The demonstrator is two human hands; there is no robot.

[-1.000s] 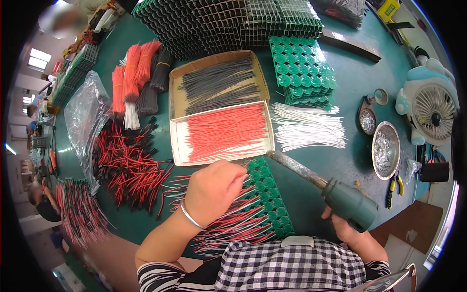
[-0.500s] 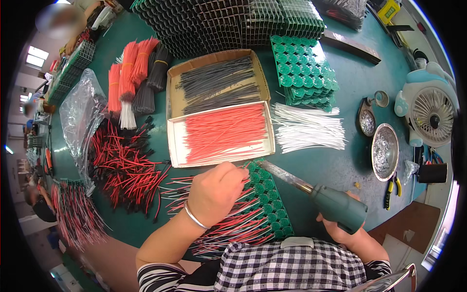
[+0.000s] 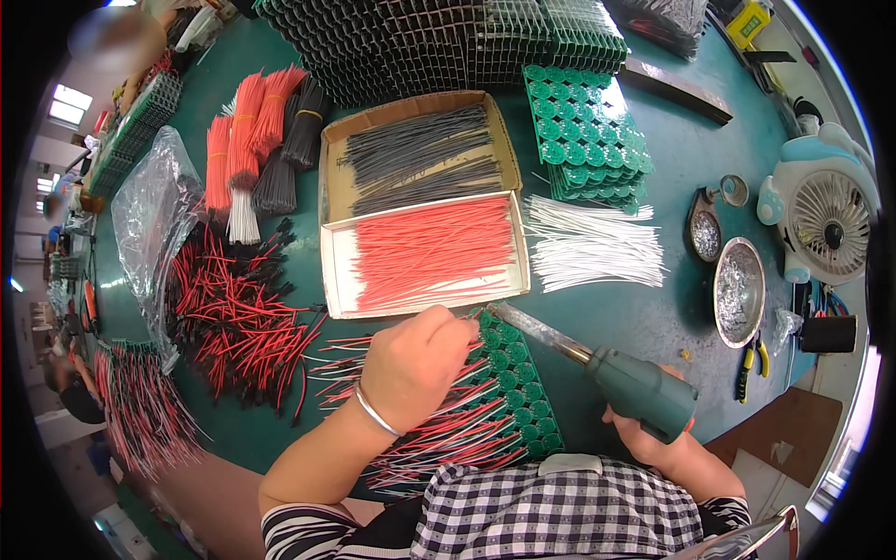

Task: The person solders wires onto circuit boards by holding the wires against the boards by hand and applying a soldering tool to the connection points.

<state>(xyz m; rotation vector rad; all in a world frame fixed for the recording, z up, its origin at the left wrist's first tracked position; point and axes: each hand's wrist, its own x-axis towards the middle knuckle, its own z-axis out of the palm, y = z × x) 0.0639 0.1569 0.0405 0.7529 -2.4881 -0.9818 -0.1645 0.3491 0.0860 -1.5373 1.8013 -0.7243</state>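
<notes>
White carton holds red wires; brown carton, black wires; metal bowl, silvery scraps. Yellow package bears print. Left hand: fingers pressed together, anything pinched hidden, at upper end of circuit-board panel on table. Right hand: fingers around soldering gun.

There was one white box, with one brown carton beyond it and three red wire bundles to its left; rightward of it were one fan, one large bowl, one pliers, one soldering iron.
</notes>
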